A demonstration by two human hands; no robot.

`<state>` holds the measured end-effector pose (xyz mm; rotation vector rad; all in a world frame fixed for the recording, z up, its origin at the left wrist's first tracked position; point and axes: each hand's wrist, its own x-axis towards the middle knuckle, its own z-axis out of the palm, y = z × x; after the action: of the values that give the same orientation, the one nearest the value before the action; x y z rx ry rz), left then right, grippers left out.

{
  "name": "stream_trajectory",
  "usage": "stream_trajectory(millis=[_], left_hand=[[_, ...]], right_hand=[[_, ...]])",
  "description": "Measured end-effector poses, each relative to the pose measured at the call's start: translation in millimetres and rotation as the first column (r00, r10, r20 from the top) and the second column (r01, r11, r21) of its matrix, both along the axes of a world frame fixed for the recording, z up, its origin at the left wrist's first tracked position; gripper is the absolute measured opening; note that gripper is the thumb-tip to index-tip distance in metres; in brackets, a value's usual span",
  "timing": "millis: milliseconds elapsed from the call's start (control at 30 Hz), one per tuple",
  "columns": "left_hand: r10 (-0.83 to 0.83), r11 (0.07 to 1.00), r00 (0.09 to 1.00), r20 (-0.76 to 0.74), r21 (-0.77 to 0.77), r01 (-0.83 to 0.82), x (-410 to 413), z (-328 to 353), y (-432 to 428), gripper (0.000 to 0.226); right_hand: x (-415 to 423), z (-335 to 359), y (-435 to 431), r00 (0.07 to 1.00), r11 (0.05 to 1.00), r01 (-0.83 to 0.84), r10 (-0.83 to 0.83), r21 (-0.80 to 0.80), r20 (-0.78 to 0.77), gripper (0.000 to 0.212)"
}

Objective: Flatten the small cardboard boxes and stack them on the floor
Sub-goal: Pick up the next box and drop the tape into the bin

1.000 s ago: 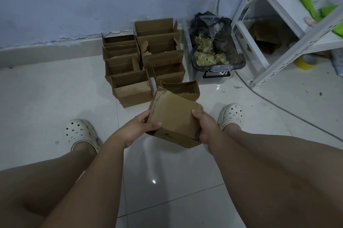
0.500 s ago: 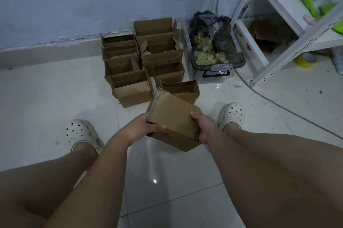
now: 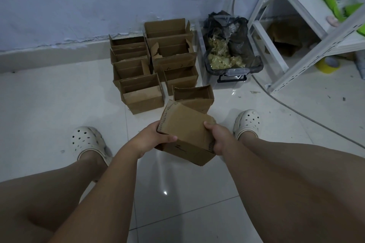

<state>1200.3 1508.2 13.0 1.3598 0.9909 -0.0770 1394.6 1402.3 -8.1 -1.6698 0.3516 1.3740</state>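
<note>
Holding: both hands grip one small brown cardboard box (image 3: 185, 130) in the air above the white tiled floor (image 3: 59, 104), between the person's knees.
Left hand: the left hand (image 3: 152, 141) clasps the box's left edge, thumb laid over the top panel, the other fingers hidden underneath.
Right hand: the right hand (image 3: 218, 140) clasps the right edge, thumb on top, fingers curled round the side.
Box: tilted, closed top panel toward the camera, not yet flattened.
Other boxes: open brown cardboard boxes (image 3: 142, 94) stand clustered on the floor by the pale blue wall (image 3: 79, 5), the nearest just beyond the held one.
Surroundings: a black bin of yellowish scraps (image 3: 233, 60) stands right of the cluster, beside a white metal rack (image 3: 296, 64).
</note>
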Motion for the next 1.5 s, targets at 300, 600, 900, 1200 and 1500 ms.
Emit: stream_trajectory(millis=[300, 600, 900, 1200, 1500], left_hand=[[0.069, 0.994, 0.997, -0.033, 0.084, -0.066, 0, -6, -5, 0.056], [0.234, 0.971, 0.97, -0.069, 0.063, -0.229, 1, -6, 1, 0.02], [0.507, 0.853, 0.862, 0.014, -0.149, -0.5, -3, 1, -4, 0.019], [0.513, 0.838, 0.858, 0.01, -0.22, -0.499, 0, 5, -7, 0.011], [0.494, 0.859, 0.869, -0.037, -0.137, -0.494, -1, -7, -11, 0.012]], right_hand=[[-1, -2, 1, 0.998, 0.999, 0.044, -0.045, 0.01, 0.033, 0.031], [-2, 1, 0, 1.0, 0.999, -0.003, 0.002, 0.042, 0.031, 0.032], [-2, 2, -2, 0.999, 0.996, -0.023, 0.019, 0.091, 0.041, 0.052], [-6, 1, -8, 0.987, 0.982, -0.019, 0.049, 0.188, -0.156, 0.05], [-5, 2, -5, 0.978, 0.966, -0.098, 0.137, 0.238, -0.156, 0.057]])
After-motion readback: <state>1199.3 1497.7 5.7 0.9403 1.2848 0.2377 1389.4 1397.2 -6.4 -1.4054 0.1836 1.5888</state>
